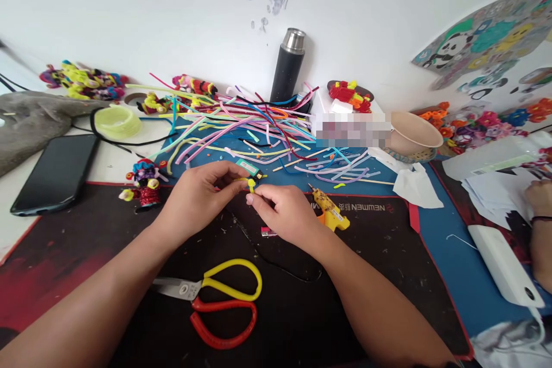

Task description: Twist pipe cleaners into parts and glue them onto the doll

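Observation:
Both hands meet above the dark desk mat (297, 310). Between the fingertips of my left hand (207, 187) is a small yellow pipe cleaner piece (251, 183), curled into a knot. My right hand (282, 210) pinches the lower end of the same piece. Just behind the fingers lies a small green-and-white box (248, 168). A yellow glue gun (332, 213) rests right of my right hand, and a pink lighter (268, 232) lies below it. Nearer to me are scissors (224, 299) with one yellow and one red handle. A small pipe cleaner doll (144, 184) is left of my left hand.
Pipe cleaners (241, 126) of several colours spread across the back. A black thermos (288, 66) stands by the wall. At left lies a phone (56, 172); at right are a bowl (416, 129), a white power bank (504, 264) and another person's arm (541, 241).

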{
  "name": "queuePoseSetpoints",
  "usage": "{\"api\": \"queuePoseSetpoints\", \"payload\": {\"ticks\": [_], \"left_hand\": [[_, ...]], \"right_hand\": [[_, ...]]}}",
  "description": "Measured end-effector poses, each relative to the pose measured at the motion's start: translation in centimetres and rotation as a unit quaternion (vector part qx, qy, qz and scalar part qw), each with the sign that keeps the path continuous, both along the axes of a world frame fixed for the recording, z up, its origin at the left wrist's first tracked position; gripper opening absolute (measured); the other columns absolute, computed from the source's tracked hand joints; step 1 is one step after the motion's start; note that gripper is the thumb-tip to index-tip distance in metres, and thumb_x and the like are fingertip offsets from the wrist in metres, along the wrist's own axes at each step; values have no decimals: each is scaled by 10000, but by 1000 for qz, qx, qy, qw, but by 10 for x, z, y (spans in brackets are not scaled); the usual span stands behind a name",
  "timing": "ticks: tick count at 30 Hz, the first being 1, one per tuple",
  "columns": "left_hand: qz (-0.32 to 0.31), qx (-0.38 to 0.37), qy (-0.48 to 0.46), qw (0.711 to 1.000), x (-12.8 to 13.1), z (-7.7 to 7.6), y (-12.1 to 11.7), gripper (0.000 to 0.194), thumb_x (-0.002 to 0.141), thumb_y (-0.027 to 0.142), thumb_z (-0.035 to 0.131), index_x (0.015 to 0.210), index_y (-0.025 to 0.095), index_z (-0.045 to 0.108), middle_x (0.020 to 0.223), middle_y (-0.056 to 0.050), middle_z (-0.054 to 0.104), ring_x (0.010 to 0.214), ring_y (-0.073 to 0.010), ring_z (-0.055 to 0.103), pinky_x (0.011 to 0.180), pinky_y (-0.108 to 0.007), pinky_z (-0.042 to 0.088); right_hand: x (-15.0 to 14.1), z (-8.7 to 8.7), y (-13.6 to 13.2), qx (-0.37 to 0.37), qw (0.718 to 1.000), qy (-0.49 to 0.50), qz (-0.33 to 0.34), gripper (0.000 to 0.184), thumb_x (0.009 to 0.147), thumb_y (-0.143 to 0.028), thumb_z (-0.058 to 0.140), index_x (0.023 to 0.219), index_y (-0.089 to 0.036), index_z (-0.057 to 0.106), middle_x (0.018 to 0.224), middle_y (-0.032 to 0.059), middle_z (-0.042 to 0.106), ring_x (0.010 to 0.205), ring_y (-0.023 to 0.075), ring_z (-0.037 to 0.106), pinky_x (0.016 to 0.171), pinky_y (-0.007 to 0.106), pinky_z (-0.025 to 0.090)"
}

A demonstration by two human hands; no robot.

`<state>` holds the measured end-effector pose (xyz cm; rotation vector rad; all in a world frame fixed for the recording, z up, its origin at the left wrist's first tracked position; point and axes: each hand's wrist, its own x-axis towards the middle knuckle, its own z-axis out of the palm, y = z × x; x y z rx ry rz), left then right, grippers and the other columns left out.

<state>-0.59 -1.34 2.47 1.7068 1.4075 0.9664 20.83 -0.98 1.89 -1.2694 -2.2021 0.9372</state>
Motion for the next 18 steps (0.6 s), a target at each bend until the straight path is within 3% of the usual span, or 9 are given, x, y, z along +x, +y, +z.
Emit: {"api": "queuePoseSetpoints", "payload": {"ticks": [7, 18], "left_hand": [[-22, 98, 88, 991, 3, -1, -1, 144, 978, 338, 680, 905, 237, 752, 866, -22, 808, 762, -208, 739, 700, -304, 537], [-121, 189, 185, 957, 0, -12, 1, 206, 1046, 223, 549, 940, 218, 726, 904, -41, 776, 813, -206, 728, 724, -292, 502]], "right_hand": [[-2, 1, -3, -7, 1000, -10, 16, 377, 1098, -313, 612, 735, -215, 583, 672, -12, 607, 616, 141, 467, 640, 328, 250], [3, 10, 1, 9, 999, -24, 21, 322, 1069, -324, 686, 769, -206, 674, 693, -8, 647, 637, 143, 500, 651, 318, 282]]}}
